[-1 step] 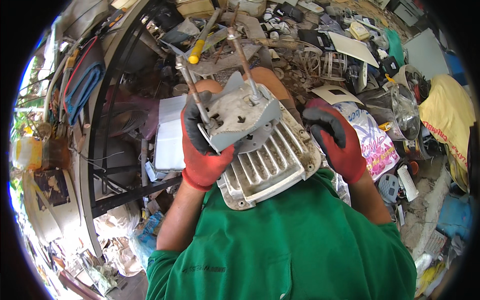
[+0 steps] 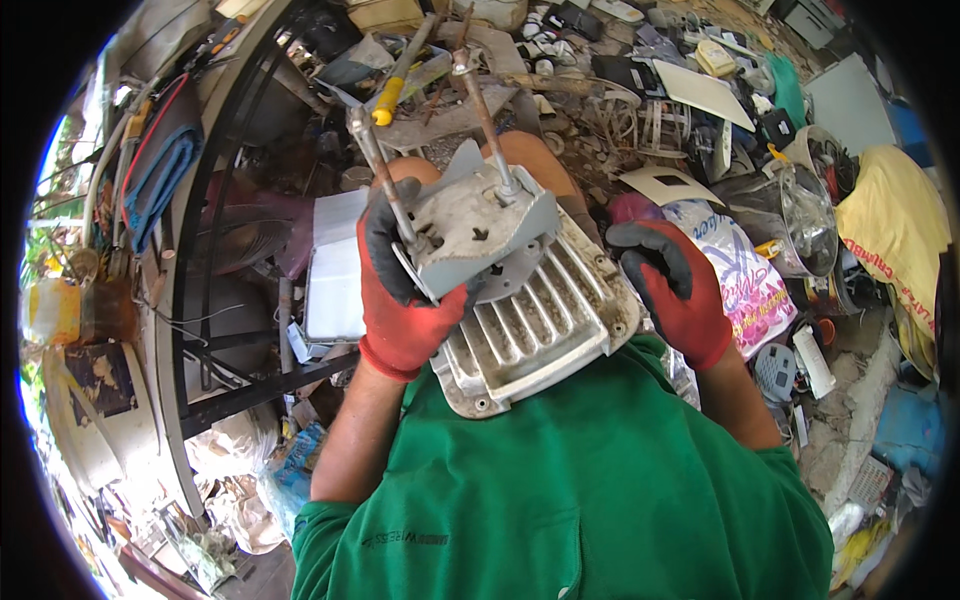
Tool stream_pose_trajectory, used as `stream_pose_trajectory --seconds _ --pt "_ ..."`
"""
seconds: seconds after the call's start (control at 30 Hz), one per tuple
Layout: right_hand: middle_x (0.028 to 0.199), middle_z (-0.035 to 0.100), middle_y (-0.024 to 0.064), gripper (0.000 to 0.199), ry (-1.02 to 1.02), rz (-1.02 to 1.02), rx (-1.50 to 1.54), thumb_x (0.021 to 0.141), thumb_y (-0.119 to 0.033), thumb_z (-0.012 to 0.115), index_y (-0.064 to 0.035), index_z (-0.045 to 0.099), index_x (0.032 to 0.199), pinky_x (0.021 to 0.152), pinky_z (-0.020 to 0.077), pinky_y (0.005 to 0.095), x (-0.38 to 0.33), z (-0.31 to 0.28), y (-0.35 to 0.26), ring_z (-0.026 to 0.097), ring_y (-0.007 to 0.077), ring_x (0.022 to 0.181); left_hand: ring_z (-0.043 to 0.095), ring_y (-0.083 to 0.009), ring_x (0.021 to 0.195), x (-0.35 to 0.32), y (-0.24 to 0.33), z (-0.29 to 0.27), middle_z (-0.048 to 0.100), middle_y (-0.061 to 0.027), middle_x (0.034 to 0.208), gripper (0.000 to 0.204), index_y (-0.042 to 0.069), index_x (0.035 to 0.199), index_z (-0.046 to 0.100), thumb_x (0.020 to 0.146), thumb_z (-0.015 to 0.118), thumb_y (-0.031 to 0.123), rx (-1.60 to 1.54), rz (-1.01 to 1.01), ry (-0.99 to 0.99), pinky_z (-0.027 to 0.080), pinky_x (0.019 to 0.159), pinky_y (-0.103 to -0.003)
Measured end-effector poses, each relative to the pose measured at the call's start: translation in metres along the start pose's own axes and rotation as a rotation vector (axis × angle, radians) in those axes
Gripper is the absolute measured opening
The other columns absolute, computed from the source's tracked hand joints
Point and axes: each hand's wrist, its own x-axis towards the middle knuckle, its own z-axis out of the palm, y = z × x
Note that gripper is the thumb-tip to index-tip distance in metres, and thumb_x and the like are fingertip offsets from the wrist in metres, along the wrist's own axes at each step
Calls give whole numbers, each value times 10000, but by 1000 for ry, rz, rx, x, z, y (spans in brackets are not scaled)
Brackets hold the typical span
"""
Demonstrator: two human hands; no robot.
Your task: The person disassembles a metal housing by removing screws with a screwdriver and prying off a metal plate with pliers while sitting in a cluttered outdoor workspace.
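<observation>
My left hand [image 2: 405,290], in a red glove with dark grey palm and fingers, grips the left side of a grey metal bracket [image 2: 475,235]. Two rusty threaded rods [image 2: 482,125] stand up from this bracket. Beneath it lies a dirty, finned cast-metal housing [image 2: 545,325], flanged with corner holes, resting on my lap. To the right of the housing, apart from it, is my right hand [image 2: 680,285] in a matching glove. Its fingers are curled in toward the thumb, and whatever they may hold is hidden.
Ahead lies a yellow-handled tool [image 2: 390,95]. A black metal frame [image 2: 225,200] rises at left, with a white panel [image 2: 337,270] beside it. Right of me are a printed plastic bag [image 2: 735,275], a clear bin [image 2: 800,215] and a yellow bag [image 2: 890,230]. Scrap covers the floor.
</observation>
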Motion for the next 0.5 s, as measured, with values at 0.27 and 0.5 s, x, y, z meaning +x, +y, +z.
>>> stream_pose_trajectory --seconds 0.27,0.5 --pt "1434 519 292 723 -142 81 -369 832 -255 774 -48 482 1461 1142 425 463 -16 9 26 520 441 1337 592 -211 1180 4 -16 -15 612 -110 1309 816 0 1450 461 744 829 179 -10 -132 -75 458 1056 -355" --pt "1452 519 217 653 -307 -257 -652 846 -370 765 -106 558 1407 1085 450 503 14 41 51 524 410 1316 649 -196 1109 9 -88 -78 680 -115 1233 497 -31 1356 570 976 697 264 33 -106 88 494 998 -356"
